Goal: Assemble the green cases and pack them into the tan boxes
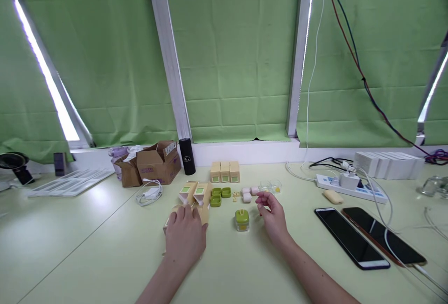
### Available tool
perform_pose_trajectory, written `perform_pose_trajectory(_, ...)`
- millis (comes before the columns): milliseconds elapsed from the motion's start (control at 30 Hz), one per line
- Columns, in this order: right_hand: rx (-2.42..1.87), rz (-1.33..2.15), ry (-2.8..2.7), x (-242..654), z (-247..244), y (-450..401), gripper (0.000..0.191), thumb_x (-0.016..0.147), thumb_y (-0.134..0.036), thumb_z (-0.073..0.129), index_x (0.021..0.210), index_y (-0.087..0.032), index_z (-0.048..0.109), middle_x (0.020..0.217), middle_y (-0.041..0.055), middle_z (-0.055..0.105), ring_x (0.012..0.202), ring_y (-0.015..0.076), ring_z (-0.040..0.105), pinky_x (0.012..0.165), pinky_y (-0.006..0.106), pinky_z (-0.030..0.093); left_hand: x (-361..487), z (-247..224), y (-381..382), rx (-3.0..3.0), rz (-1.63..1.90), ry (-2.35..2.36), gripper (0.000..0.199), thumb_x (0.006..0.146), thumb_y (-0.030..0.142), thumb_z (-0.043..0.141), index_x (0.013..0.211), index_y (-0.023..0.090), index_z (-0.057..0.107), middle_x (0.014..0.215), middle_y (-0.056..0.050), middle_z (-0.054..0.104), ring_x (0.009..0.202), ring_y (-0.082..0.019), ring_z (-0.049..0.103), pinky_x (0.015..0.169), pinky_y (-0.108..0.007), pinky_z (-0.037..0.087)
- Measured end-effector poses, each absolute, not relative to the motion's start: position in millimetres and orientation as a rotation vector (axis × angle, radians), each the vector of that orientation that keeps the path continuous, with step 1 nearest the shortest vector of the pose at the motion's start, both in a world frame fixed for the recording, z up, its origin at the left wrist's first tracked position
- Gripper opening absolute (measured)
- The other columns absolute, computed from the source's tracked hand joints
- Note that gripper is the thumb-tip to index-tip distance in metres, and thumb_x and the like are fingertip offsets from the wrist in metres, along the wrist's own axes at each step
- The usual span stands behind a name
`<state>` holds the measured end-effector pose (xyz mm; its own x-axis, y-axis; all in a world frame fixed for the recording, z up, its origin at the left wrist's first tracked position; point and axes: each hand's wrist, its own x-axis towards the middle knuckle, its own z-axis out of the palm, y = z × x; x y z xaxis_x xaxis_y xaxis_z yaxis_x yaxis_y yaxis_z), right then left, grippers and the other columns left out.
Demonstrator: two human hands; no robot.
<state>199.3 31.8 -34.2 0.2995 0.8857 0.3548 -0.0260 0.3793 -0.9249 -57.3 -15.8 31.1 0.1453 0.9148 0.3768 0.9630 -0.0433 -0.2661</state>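
My left hand (185,234) lies over beige cartons (203,211) at left centre; its fingers touch them, and whether it grips one is hidden. Two more beige boxes (201,193) with green labels lean just beyond it. My right hand (271,213) hovers with bent fingers apart and nothing between them. Between the hands stands a small clear container with a green lid (242,219). Behind it are green square cups (216,200), tiny yellow pieces (234,196), pale pink pieces (247,197) and clear cups (276,186), which sit near my right fingertips.
Three beige boxes (225,172) stand at the back. Left are a cardboard box (159,164), black cylinder (187,157), white cable (150,194) and white tray (72,182). Right are two phones (352,238), a power strip (367,193) and white boxes (388,165).
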Motion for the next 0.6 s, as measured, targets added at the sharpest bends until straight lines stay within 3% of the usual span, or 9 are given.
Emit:
perform_pose_trajectory(200,-1.014,0.761,-1.087,198.7,-32.2,30.3,0.028,0.076,-0.030,0.065,0.103,-0.023,0.070,0.091,0.0051,0.070,0.084,0.0231,0.063,0.067,0.031,0.048,-52.5,29.1,-30.6,-2.011,-0.164,-1.798,0.036,0.092,0.031,0.057,0.120,0.011,0.069,0.122,-0.024,0.067,0.109,-0.040,0.062,0.094,-0.050,0.042)
perform_pose_trajectory(367,-1.014,0.743,-1.107,198.1,-31.6,29.7,0.027,0.078,-0.030,0.064,0.104,-0.024,0.070,0.091,0.0043,0.069,0.085,0.0227,0.063,0.070,0.032,0.050,-50.5,28.5,-35.5,-2.034,-0.187,-1.839,0.047,0.089,0.022,0.059,0.134,0.012,0.060,0.126,-0.022,0.065,0.106,-0.037,0.066,0.093,-0.047,0.043)
perform_pose_trajectory(600,-0.988,0.698,-1.143,193.3,-20.7,19.1,0.024,0.084,-0.035,0.065,0.106,-0.024,0.068,0.094,0.0048,0.069,0.092,0.0242,0.064,0.075,0.033,0.049,-39.9,40.0,-39.5,-2.058,-0.491,-1.699,0.043,0.091,0.017,0.049,0.133,0.014,0.058,0.131,-0.021,0.063,0.105,-0.036,0.067,0.091,-0.049,0.044)
